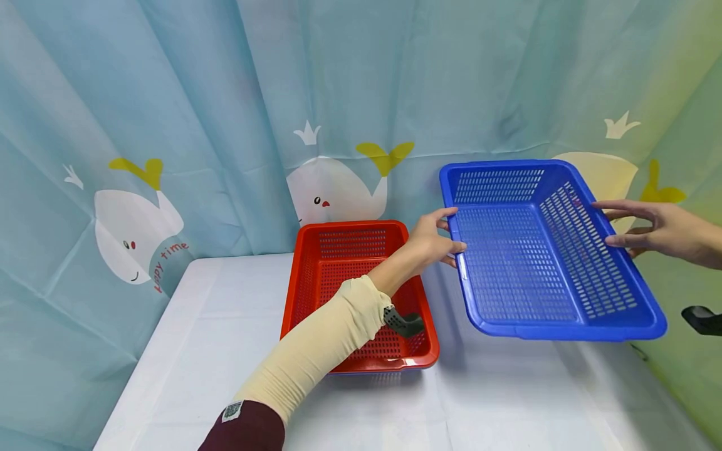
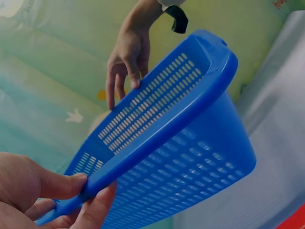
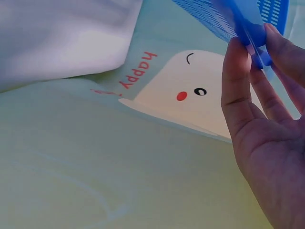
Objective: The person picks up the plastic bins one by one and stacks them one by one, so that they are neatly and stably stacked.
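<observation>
A blue plastic basket [image 1: 507,263] with slotted sides is held up, tilted, above the right part of the table. My left hand [image 1: 431,241] pinches its left rim, thumb on the inner side and fingers beneath, as the left wrist view also shows. At the opposite rim, my right hand [image 1: 662,232] holds the edge between thumb and fingers; the right wrist view shows this hand [image 3: 267,105] on the rim from close by. Beneath my left forearm stands a red basket [image 1: 299,275] on the table, partly hidden by the arm. A bluish edge shows under its front rim.
The table [image 1: 225,326] has a white cover. Behind it hangs a light blue curtain [image 1: 225,125] printed with whales, and a greenish stretch of curtain [image 1: 688,351] closes off the right side. A black strap piece [image 1: 405,322] sticks out from my left wrist over the red basket.
</observation>
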### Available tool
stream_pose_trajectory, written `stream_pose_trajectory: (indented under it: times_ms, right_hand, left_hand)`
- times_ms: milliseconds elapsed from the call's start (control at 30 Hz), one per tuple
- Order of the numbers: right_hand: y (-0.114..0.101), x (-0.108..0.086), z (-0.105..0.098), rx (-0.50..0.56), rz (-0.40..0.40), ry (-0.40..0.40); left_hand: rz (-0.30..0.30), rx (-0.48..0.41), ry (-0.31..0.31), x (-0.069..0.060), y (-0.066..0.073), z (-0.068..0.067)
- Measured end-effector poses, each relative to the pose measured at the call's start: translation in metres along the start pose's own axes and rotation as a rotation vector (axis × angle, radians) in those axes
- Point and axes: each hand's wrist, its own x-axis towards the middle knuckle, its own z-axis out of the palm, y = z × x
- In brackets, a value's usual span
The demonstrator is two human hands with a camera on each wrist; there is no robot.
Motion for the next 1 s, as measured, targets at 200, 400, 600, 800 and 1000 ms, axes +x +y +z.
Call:
stream_pose_trajectory:
  times_ms: [200, 400, 600, 800, 1000]
  right_hand:
    - [0.008, 0.002, -0.002, 0.007, 0.005, -0.008]
    - [0.006, 0.000, -0.003, 0.011, 0.003, -0.009]
    - [0.003, -0.003, -0.006, -0.012, -0.009, -0.011]
    - [0.006, -0.005, -0.007, 0.009, -0.055, 0.013]
    - [0.009, -0.003, -0.007, 0.036, -0.090, 0.039]
  left_hand:
    - [0.014, -0.028, -0.029, 0.004, -0.002, 0.002]
    - [0.032, -0.040, -0.075, 0.004, -0.003, -0.004]
    - [0.035, -0.063, -0.112, 0.005, -0.005, -0.009]
    - [0.040, -0.070, -0.158, 0.005, -0.008, -0.013]
    - [0.048, -0.068, -0.200, 0.007, -0.010, -0.018]
